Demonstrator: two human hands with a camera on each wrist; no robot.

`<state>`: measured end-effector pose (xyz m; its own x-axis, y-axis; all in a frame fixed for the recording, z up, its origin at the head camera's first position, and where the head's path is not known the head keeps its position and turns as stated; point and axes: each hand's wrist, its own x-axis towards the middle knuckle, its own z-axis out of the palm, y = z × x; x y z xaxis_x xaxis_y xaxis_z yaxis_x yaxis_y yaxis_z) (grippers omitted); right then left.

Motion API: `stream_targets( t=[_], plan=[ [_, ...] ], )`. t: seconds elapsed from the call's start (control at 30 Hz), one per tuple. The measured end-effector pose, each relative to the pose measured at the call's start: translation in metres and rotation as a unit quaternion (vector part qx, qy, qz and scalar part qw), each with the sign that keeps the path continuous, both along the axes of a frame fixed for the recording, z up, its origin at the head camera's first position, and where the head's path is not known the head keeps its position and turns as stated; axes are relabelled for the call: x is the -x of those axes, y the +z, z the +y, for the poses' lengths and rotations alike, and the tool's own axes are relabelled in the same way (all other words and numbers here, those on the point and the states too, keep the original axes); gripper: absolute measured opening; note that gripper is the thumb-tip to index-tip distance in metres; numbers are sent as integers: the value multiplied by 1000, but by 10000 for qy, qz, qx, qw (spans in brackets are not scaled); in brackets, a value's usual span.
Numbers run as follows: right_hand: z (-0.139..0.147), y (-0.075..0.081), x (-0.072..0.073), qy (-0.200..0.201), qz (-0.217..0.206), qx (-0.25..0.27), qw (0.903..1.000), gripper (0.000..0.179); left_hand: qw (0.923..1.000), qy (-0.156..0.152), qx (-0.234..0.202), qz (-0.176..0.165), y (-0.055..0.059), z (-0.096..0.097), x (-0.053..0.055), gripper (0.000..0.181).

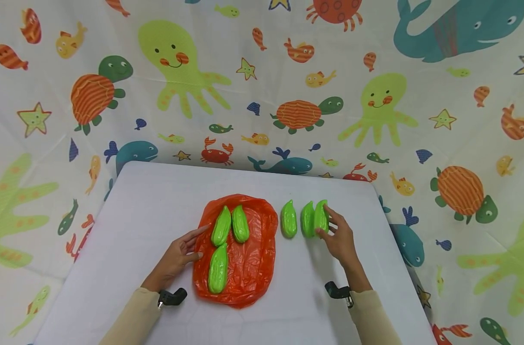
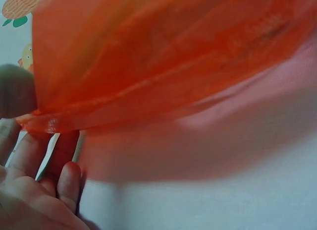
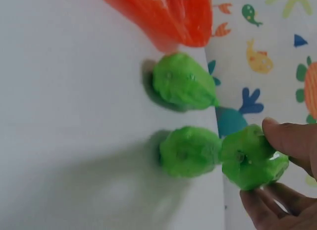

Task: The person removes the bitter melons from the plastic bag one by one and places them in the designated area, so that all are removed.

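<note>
A red plastic bag (image 1: 250,268) lies spread on the table with three bright green ridged toy gourds on it, one of them the front gourd (image 1: 218,270). My left hand (image 1: 176,254) pinches the bag's left edge between thumb and fingers; the left wrist view shows this edge lifted off the cloth. To the right of the bag, my right hand (image 1: 341,239) grips a green toy gourd (image 3: 247,158) between thumb and fingers. In the right wrist view the held gourd overlaps the middle gourd (image 3: 188,151). Another gourd (image 1: 289,219) lies nearer the bag.
A white cloth covers the table (image 1: 150,201), whose far edge meets a curtain (image 1: 253,134) printed with sea animals. Each wrist carries a small black camera, such as the left wrist camera (image 1: 172,297).
</note>
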<state>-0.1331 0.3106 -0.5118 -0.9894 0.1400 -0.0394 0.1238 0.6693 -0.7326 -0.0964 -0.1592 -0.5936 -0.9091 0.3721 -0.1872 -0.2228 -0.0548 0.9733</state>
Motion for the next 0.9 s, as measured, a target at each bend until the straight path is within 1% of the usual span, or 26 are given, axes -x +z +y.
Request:
stream_targets(
  t=[0.33, 0.57, 0.7, 0.9],
  plan=[
    [30, -7, 15, -135, -473, 16, 9988, 83, 10000, -26, -23, -7, -2, 0, 0, 73],
    [45, -14, 27, -234, -942, 61, 9953, 83, 10000, -25, -1, 42, -2, -1, 0, 73],
    [50, -17, 31, -182, -1108, 86, 9936, 80, 10000, -6, -6, 22, -2, -1, 0, 74],
    [54, -20, 32, -36, -1195, 134, 9927, 78, 10000, 13, -71, -28, 0, 0, 0, 75]
  ],
)
